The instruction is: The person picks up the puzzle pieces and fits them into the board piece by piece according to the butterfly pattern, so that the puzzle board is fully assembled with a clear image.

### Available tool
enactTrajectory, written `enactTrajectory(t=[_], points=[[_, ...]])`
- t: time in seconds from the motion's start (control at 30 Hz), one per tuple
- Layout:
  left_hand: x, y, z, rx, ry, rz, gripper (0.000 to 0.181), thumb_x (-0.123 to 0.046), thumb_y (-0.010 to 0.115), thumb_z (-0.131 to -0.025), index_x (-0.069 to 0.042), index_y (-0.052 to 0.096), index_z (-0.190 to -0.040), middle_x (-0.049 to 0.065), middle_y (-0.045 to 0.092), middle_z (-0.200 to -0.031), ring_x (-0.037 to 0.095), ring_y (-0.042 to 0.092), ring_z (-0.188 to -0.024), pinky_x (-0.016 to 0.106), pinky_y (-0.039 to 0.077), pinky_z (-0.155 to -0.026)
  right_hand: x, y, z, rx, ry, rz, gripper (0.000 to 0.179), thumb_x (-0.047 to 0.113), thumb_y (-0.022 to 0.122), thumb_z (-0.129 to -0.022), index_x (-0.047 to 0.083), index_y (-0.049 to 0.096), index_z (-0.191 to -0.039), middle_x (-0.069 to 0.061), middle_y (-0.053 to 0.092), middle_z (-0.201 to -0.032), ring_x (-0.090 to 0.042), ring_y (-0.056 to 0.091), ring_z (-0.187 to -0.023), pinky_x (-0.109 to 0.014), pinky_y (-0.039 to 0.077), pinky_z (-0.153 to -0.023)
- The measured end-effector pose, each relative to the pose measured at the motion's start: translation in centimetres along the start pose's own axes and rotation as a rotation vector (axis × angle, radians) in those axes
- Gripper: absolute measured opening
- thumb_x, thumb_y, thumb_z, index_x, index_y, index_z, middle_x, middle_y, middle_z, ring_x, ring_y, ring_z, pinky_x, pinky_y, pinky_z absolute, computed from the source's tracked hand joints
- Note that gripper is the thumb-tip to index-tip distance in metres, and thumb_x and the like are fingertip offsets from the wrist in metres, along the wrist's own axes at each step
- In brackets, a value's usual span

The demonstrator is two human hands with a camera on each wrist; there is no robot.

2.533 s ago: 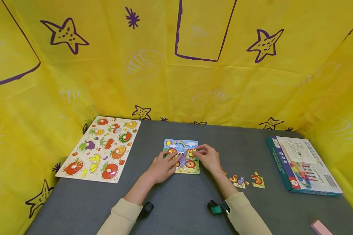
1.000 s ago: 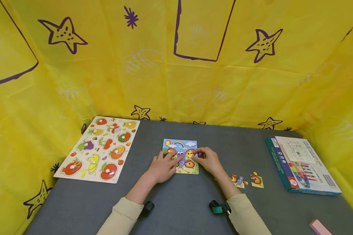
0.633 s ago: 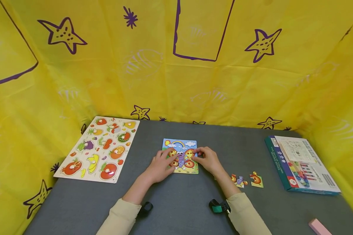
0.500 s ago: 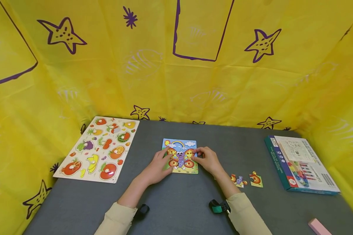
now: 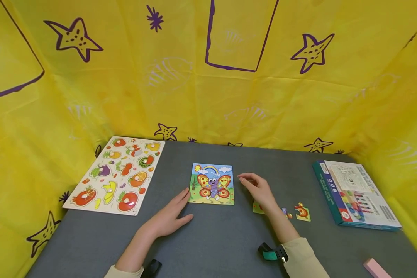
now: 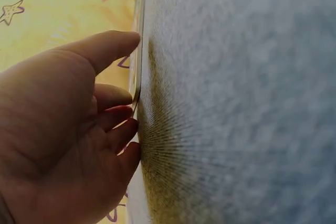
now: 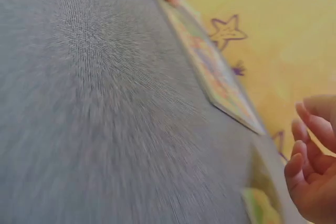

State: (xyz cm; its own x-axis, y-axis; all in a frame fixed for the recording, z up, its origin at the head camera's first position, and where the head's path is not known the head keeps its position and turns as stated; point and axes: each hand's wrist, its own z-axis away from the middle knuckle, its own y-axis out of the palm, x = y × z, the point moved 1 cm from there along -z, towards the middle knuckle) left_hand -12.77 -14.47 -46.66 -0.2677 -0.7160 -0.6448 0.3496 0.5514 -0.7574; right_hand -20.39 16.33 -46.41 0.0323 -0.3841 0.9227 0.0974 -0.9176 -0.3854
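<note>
A square butterfly jigsaw puzzle [image 5: 213, 184] lies flat on the dark table, its whole picture in view. My left hand [image 5: 170, 217] is spread at its lower left edge, fingertips right by the board's side and thumb apart; the left wrist view shows the same hand [image 6: 79, 119] gripping nothing. To the right of the puzzle, my right hand [image 5: 260, 192] hovers with loosely bent fingers and holds nothing. Beneath it peeks a green-edged jigsaw piece [image 5: 258, 207], mostly hidden, which the right wrist view shows as a blurred piece [image 7: 261, 208].
Right of my right forearm lie a partly covered purple and orange piece [image 5: 287, 213] and a red-swirl piece [image 5: 303, 212]. A fruit peg board [image 5: 116, 175] lies at the left. At the right are a flat box [image 5: 359, 195] and a pink block [image 5: 377, 268]. Yellow cloth [image 5: 180, 96] walls the table.
Both hands have come off the puzzle: the left drew back to the left and toward me, the right moved away to the right. The butterfly picture is now uncovered.
</note>
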Motion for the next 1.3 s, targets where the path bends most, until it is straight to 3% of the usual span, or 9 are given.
enactTrajectory(t=[0.1,0.23,0.3,0.43,0.6,0.8,1.07,1.17,1.3], points=[[0.2,0.2,0.3,-0.004,0.023,0.006,0.075,-0.031,0.063,-0.095,0.002,0.027,-0.152,0.018,0.019,-0.159,0.035,0.016,-0.146,0.053,0.021,-0.114,-0.2,-1.8,1.3,-0.019,-0.007,0.043,0.031,0.033,0.066,-0.094,0.008,0.071,-0.113,-0.011,0.068,-0.105,-0.021,0.057,-0.086,-0.024,0.046,-0.070],[0.4,0.3,0.4,-0.012,0.033,0.006,0.075,-0.030,0.064,-0.095,0.002,0.026,-0.152,0.019,0.020,-0.159,0.036,0.015,-0.146,0.054,0.018,-0.114,-0.7,-3.9,3.3,-0.008,-0.034,0.197,0.028,0.033,0.070,-0.091,0.013,0.071,-0.110,-0.007,0.064,-0.095,-0.020,0.056,-0.067,-0.028,0.047,-0.054],[0.4,0.4,0.5,-0.012,0.031,0.006,0.076,-0.030,0.063,-0.095,0.002,0.026,-0.152,0.019,0.019,-0.159,0.036,0.015,-0.146,0.054,0.016,-0.115,-1.0,-4.7,4.0,-0.008,-0.066,0.299,0.027,0.032,0.074,-0.088,0.015,0.072,-0.109,-0.005,0.063,-0.096,-0.020,0.056,-0.069,-0.030,0.048,-0.058],[0.4,0.3,0.6,-0.014,0.038,0.021,0.076,-0.031,0.064,-0.095,0.002,0.026,-0.152,0.019,0.020,-0.159,0.036,0.014,-0.146,0.055,0.015,-0.115,-1.7,-5.7,5.2,-0.017,-0.159,0.470,0.032,0.030,0.081,-0.080,0.012,0.073,-0.106,-0.007,0.064,-0.104,-0.025,0.054,-0.090,-0.040,0.043,-0.078],[0.5,0.3,0.6,-0.021,0.074,0.029,0.075,-0.030,0.064,-0.095,0.003,0.027,-0.151,0.019,0.022,-0.158,0.038,0.014,-0.146,0.056,0.014,-0.114,-2.3,-5.9,5.9,0.009,-0.209,0.538,0.041,0.032,0.086,-0.073,0.010,0.071,-0.104,-0.008,0.062,-0.106,-0.031,0.047,-0.100,-0.046,0.038,-0.083],[0.4,0.2,0.6,-0.021,0.108,0.014,0.072,-0.029,0.064,-0.095,0.004,0.031,-0.150,0.017,0.024,-0.158,0.038,0.014,-0.146,0.058,0.015,-0.113,-2.8,-5.6,6.1,0.029,-0.192,0.540,0.038,0.029,0.088,-0.071,0.012,0.067,-0.097,-0.005,0.059,-0.103,-0.030,0.046,-0.098,-0.044,0.038,-0.081],[0.3,0.3,0.5,-0.033,0.123,0.009,0.070,-0.028,0.064,-0.095,0.004,0.033,-0.149,0.018,0.026,-0.157,0.039,0.015,-0.145,0.058,0.016,-0.113,-2.3,-4.9,5.7,0.003,-0.182,0.423,0.027,0.020,0.083,-0.077,0.012,0.065,-0.096,0.006,0.062,-0.077,-0.008,0.050,-0.061,-0.024,0.041,-0.056],[0.3,0.3,0.6,-0.039,0.130,0.002,0.070,-0.027,0.064,-0.095,0.005,0.033,-0.149,0.018,0.027,-0.157,0.039,0.016,-0.145,0.058,0.017,-0.113,-1.8,-4.4,5.3,-0.024,-0.200,0.350,0.016,0.017,0.079,-0.082,0.014,0.069,-0.094,0.009,0.068,-0.078,-0.004,0.058,-0.063,-0.023,0.046,-0.058],[0.3,0.3,0.6,-0.041,0.122,0.003,0.070,-0.028,0.064,-0.095,0.005,0.033,-0.149,0.018,0.027,-0.157,0.039,0.016,-0.145,0.058,0.017,-0.113,-0.4,-2.7,4.3,-0.012,-0.137,0.214,0.013,0.021,0.077,-0.085,0.014,0.071,-0.094,0.006,0.072,-0.079,-0.011,0.065,-0.069,-0.024,0.048,-0.062]])
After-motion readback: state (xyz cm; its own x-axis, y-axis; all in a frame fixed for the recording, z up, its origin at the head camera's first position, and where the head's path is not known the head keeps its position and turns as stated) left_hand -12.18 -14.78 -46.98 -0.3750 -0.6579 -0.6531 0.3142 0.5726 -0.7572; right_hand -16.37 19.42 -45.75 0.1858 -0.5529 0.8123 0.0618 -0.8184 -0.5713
